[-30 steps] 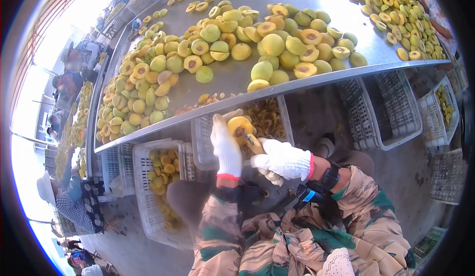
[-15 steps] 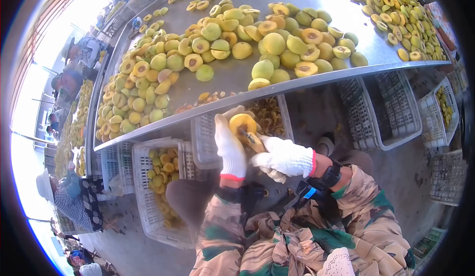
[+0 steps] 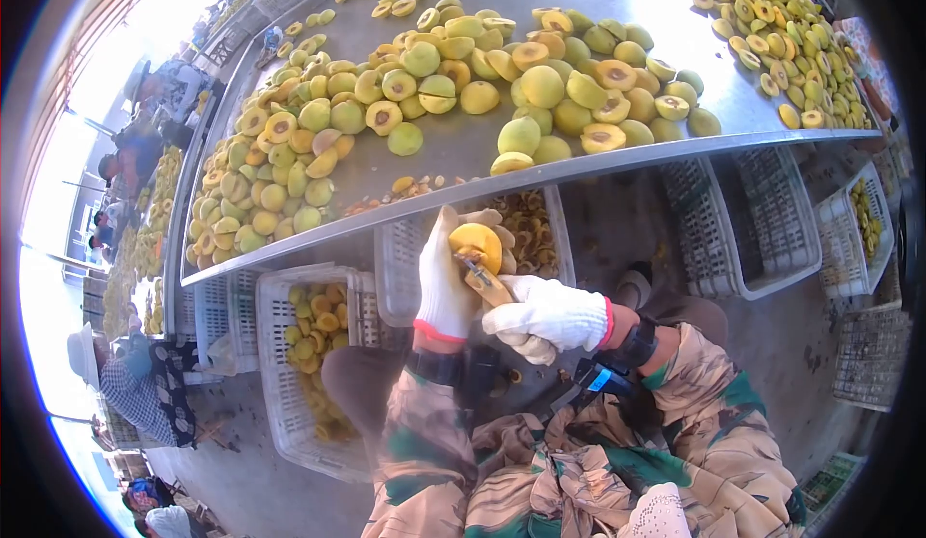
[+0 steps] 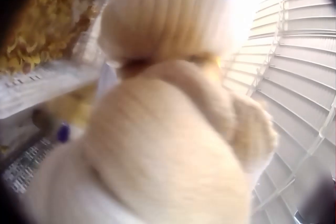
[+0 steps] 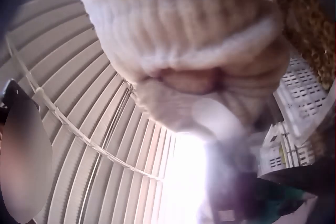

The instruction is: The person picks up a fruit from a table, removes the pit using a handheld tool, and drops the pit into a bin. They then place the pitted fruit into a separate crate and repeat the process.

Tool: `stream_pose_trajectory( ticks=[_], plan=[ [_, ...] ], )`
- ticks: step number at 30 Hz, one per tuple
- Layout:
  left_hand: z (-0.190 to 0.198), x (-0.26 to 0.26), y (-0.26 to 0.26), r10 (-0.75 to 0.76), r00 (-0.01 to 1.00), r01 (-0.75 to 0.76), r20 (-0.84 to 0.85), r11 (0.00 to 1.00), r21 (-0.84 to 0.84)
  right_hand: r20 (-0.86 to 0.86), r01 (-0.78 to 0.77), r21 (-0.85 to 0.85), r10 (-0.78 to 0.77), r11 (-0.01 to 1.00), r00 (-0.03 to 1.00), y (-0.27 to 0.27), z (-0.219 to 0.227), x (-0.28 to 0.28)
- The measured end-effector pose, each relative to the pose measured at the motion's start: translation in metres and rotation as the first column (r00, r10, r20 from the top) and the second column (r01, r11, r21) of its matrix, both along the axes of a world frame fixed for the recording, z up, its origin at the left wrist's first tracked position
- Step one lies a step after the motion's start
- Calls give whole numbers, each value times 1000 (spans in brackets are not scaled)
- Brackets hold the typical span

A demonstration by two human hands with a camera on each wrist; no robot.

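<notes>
In the head view my white-gloved left hand (image 3: 442,273) grips a yellow peach half (image 3: 475,241), its fingers wrapped behind the fruit. My gloved right hand (image 3: 548,318) holds a small pitting tool (image 3: 495,288) with a wooden handle and a metal end. That metal end meets the cut side of the peach half, facing me. Both hands are just below the front edge of the metal table (image 3: 540,174). The left wrist view shows mostly the blurred left glove (image 4: 168,134); in the right wrist view, the right glove (image 5: 184,35) hides the tool.
Many peach halves (image 3: 405,85) are heaped on the table, with pit scraps (image 3: 400,191) near its edge. Below stand a crate of scraps (image 3: 395,273), a crate of peach halves (image 3: 289,384) and another crate (image 3: 714,220) at right. Another person (image 3: 135,393) is at the left.
The left hand has turned a little, and its fingertips now show beyond the fruit. The tool's metal end shows more plainly against the peach half. The right hand has shifted slightly left.
</notes>
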State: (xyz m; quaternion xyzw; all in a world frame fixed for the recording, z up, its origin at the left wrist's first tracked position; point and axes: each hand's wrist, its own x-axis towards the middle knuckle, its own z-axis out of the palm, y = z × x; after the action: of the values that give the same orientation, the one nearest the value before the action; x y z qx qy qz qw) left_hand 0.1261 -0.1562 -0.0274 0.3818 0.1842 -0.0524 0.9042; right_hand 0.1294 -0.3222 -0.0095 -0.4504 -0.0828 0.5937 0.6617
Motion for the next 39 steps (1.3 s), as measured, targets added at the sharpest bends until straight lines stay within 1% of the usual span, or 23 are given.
stream_pose_trajectory(
  ticks=[2, 3, 4, 6, 7, 8, 9, 10, 12, 13, 14, 16, 18, 20, 23, 26, 27, 30, 31, 35, 36, 38, 39],
  plan=[
    [-25, 4, 21, 36, 999, -36, -22, 999, 1, -15, -18, 103, 20, 995, 1000, -6, 3, 0],
    [-43, 1, 34, 282, 959, -270, 22, 890, 367, -15, -31, 151, 33, 988, 999, -9, 4, 3],
    [13, -17, 30, 320, 929, -204, -186, 862, 463, 77, -30, 45, 26, 999, 997, -9, 6, 6],
    [0, -47, 87, 508, 860, -367, -45, 678, 637, 239, 33, -160, 6, 987, 971, -10, 4, 3],
    [17, -66, 112, 489, 869, -173, -77, 445, 879, 299, 25, -184, 32, 983, 954, -12, -1, 3],
    [28, -78, 129, 484, 868, 43, -106, 140, 989, 345, -13, -209, 86, 978, 935, -14, -12, 4],
    [35, -78, 131, 526, 850, 175, -35, -218, 960, 362, -7, -229, 92, 973, 927, -14, -9, 4],
    [42, -78, 131, 546, 836, 301, 51, -535, 789, 378, -7, -249, 104, 968, 920, -13, -4, 2],
    [61, -47, 116, 344, 929, 55, 136, -493, 868, 323, 8, -189, 54, 982, 945, -16, 3, 6],
    [83, -23, 86, 248, 967, 8, 60, -267, 964, 297, 15, -164, 35, 986, 954, -20, 7, 9],
    [84, 2, 71, 39, 997, -68, 73, -103, 992, 274, 93, -141, -51, 986, 960, -26, 14, 12],
    [91, 49, 27, -171, 979, 93, -111, -113, 989, 211, 248, -92, -225, 964, 951, -40, 24, 16],
    [77, 86, -1, -281, 899, 239, -336, -329, 914, 239, 393, -61, -369, 917, 898, -51, 22, 23],
    [57, 106, -9, -338, 853, 261, -398, -383, 886, 118, 455, 20, -454, 890, 883, -62, 22, 29],
    [35, 121, 3, -344, 870, 307, -353, -181, 934, 32, 511, 57, -513, 857, 858, -67, 24, 31],
    [35, 114, 8, -291, 931, 252, -222, 68, 965, -1, 507, 50, -507, 861, 862, -60, 23, 32],
    [42, 110, 7, -276, 948, 184, -157, 75, 980, 58, 504, 20, -504, 864, 862, -57, 23, 33],
    [42, 97, 4, -210, 975, -24, 77, 242, 970, 289, 500, -75, -461, 863, 839, -44, 25, 35],
    [48, 88, 2, -216, 973, -37, 82, 207, 978, 396, 502, -111, -426, 858, 814, -40, 25, 35],
    [32, 59, -2, -225, 933, -114, 282, 558, 822, 647, 489, -216, -251, 845, 720, -22, 3, 32],
    [31, 51, -3, -180, 956, -65, 230, 636, 769, 703, 499, -236, -208, 834, 681, -17, 1, 29],
    [30, 36, -5, -101, 988, 6, 116, 778, 628, 683, 467, -325, -138, 822, 717, -11, 5, 25],
    [28, 30, -9, -76, 986, -14, 149, 850, 527, 688, 464, -329, -128, 822, 714, -10, 4, 22]
  ],
)
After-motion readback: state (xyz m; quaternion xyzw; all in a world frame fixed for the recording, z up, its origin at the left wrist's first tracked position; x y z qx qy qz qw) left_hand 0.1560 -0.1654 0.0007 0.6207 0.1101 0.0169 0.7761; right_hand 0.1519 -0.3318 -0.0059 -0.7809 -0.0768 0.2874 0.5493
